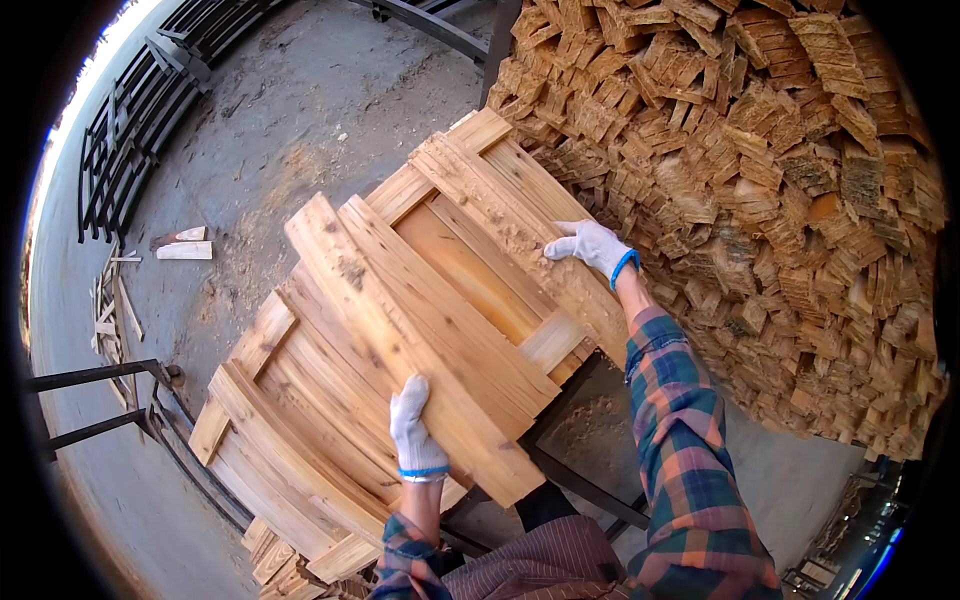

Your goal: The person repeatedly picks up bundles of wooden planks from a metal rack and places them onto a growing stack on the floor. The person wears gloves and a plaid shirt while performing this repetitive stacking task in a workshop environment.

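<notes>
Wearing a white knit glove with a blue cuff, my left hand [412,430] is closed on the left edge of a loose wooden plank [375,315], near its lower end. That plank lies slanted over a row of boards. My right hand [592,248], gloved alike, is closed at the right edge of another plank [490,210], whose face is rough and sprinkled with sawdust. The undersides of both grips are hidden. Beneath the two planks lie wooden panels [325,400] made of side-by-side boards with cross battens [265,335].
A tall pile of split wood pieces [720,190] rises on the right. Dark metal racks [140,130] stand at the far left, and a metal frame [150,400] is nearer. Scrap wood [185,245] lies on the concrete floor [290,130]. Wood offcuts [280,565] sit at lower left.
</notes>
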